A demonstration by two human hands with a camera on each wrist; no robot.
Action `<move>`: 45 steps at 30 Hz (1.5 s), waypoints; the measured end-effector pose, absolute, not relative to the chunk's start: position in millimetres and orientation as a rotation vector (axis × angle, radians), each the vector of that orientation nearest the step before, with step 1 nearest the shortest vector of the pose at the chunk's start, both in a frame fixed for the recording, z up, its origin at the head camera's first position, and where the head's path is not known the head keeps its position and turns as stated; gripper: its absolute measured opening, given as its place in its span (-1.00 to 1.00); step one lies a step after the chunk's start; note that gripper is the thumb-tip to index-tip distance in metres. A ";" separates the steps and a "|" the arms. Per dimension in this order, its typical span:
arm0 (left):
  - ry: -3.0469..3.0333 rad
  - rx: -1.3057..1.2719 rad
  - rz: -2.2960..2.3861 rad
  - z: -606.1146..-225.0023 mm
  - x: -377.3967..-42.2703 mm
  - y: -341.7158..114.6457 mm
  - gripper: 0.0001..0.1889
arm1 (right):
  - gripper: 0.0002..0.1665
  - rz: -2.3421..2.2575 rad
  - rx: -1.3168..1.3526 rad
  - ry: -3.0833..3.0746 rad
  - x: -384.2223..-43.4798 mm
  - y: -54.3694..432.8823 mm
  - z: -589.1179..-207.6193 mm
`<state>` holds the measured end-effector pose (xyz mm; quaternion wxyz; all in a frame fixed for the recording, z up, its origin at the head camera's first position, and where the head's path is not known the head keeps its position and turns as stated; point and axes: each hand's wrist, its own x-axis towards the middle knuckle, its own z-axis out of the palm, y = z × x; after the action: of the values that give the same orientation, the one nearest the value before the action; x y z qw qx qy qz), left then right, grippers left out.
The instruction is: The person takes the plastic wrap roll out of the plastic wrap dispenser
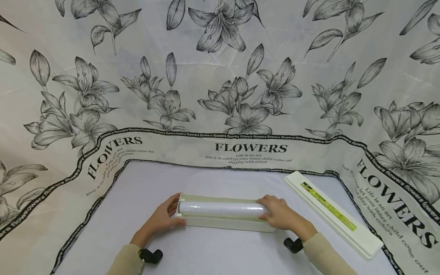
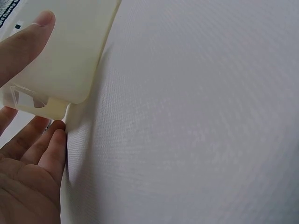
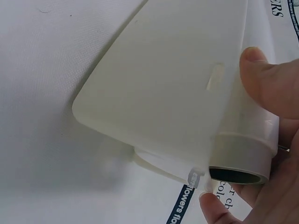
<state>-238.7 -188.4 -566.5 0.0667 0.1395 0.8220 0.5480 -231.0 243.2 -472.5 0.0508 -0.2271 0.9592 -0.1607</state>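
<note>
A long cream box (image 1: pixel 227 224) stands lidless on the white cloth. In it lies a shiny white roll of plastic wrap (image 1: pixel 220 208), its right end raised a little. My left hand (image 1: pixel 163 217) holds the box's left end, thumb on the front wall and fingers around the end, as the left wrist view also shows. At the other end my right hand (image 1: pixel 280 213) grips the roll, thumb in front and fingers behind. In the right wrist view the roll's hollow core end (image 3: pixel 240 161) pokes out past the box wall (image 3: pixel 163 88).
A long white lid (image 1: pixel 324 212) with a yellow-green label lies slantwise to the right of the box. Behind and at the sides, a flower-printed cloth (image 1: pixel 254 156) with dark border bands surrounds the white surface (image 1: pixel 213 252).
</note>
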 end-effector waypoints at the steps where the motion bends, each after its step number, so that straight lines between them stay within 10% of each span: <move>1: 2.480 0.419 1.648 -566.8 -238.6 -188.4 0.13 | -0.47 -0.498 -0.686 2.918 -231.2 243.0 -472.6; 45: 2.450 0.419 1.678 -564.7 -236.8 -189.0 0.14 | -0.50 -0.851 -0.823 2.995 -222.2 267.3 -478.1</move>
<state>-236.8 -189.0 -564.7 0.0712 0.1394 0.8149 0.5580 -222.2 267.3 -478.1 -0.0395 -0.2553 0.9293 -0.2641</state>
